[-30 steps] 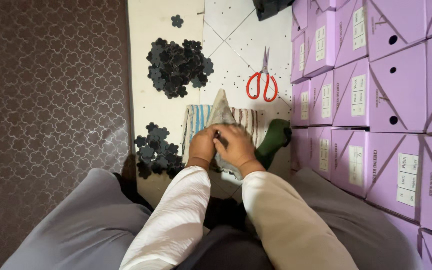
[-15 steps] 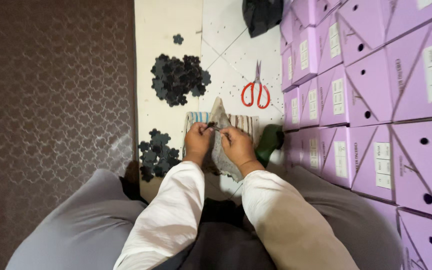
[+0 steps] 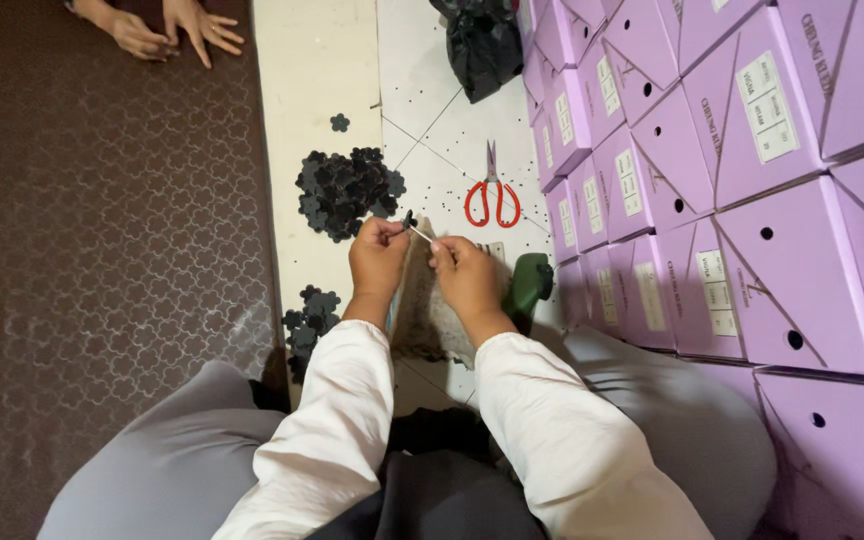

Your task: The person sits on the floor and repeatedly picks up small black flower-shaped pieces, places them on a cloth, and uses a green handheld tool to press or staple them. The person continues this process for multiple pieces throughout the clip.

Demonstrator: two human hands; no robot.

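Note:
My left hand [image 3: 377, 258] pinches a small black flower-shaped piece [image 3: 408, 219] at its fingertips. My right hand [image 3: 465, 274] sits close beside it and pinches a thin pale strand or needle [image 3: 421, 234] that runs to the black piece. Both hands hover over a grey cloth piece [image 3: 420, 310] lying on a striped cloth on the floor. A large pile of black flower-shaped pieces [image 3: 344, 189] lies just beyond my left hand, and a smaller pile [image 3: 309, 318] lies beside my left forearm.
Red-handled scissors [image 3: 492, 199] lie on the white tile beyond my right hand. Purple boxes [image 3: 712, 180] are stacked along the right. A green object [image 3: 530, 282] rests against them. A black bag [image 3: 482, 42] sits far ahead. Another person's hands [image 3: 167, 27] rest on the brown carpet at top left.
My hands have lifted off the grey cloth and drawn slightly apart, with a small black piece and a thin strand now held between them. The view has tilted forward, revealing another person's hands.

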